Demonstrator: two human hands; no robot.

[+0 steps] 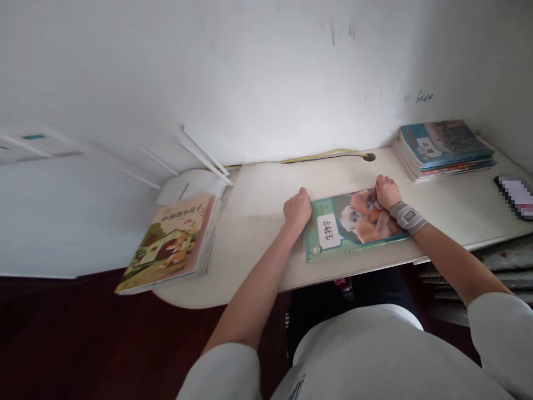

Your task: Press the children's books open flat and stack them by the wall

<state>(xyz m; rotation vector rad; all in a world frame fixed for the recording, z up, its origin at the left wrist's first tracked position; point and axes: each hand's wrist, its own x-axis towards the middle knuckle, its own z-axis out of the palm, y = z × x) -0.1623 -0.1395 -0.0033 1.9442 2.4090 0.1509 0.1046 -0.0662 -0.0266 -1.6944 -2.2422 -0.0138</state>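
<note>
A green textbook (pixel 353 233) with orange monkeys on its cover lies flat on the white desk (pixel 258 222), close to the front edge. My left hand (pixel 297 210) is closed on the book's left edge, knuckles up. My right hand (pixel 387 191) is curled on the book's far right part, fingers bent down onto the cover. A grey band (pixel 408 218) wraps my right wrist.
A stack of picture books (pixel 172 244) overhangs the desk's left end. Another stack of books (pixel 443 149) sits at the back right by the wall. A phone (pixel 516 195) lies at the far right. A yellow cable (pixel 325 155) runs along the wall to a desk hole.
</note>
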